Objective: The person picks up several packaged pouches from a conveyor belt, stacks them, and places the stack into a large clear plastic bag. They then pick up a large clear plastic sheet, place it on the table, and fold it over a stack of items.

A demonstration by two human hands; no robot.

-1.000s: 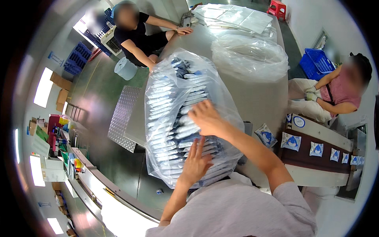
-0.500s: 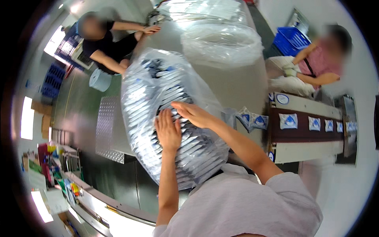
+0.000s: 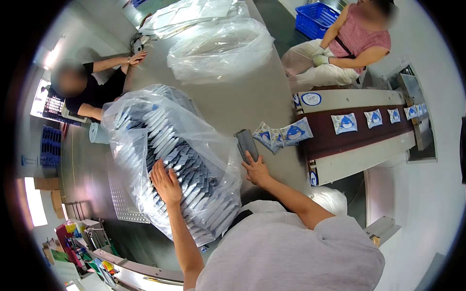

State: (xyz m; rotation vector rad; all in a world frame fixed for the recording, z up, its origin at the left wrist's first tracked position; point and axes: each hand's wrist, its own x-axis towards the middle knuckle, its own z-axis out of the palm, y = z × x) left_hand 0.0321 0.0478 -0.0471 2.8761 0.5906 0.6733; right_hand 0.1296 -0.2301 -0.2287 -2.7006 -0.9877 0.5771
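Observation:
A large clear plastic bag (image 3: 221, 150) lies on the metal table, its mouth gaping, packed with rows of silvery-blue packets (image 3: 189, 167). My left hand (image 3: 166, 183) rests flat on the packets inside the opening, fingers stretched out. To the right of the bag, my right hand (image 3: 256, 169) is spread on the table. Its fingertips reach the near end of a dark grey folded item (image 3: 246, 144), perhaps cloth; the kind is unclear. Just beyond that lie a few loose white-and-blue pillow packets (image 3: 297, 131), overlapping at the table's right edge.
A conveyor belt (image 3: 359, 145) on the right carries several spaced packets (image 3: 344, 123). Empty clear bags (image 3: 221, 51) and flat sheets (image 3: 194, 17) lie at the table's far end. One person sits far left, touching the table; another with gloves sits right, near a blue crate (image 3: 316, 20).
My right hand has left the packets in the bag and moved right to the grey item. My left hand stays on the packets. The view has swung to the right.

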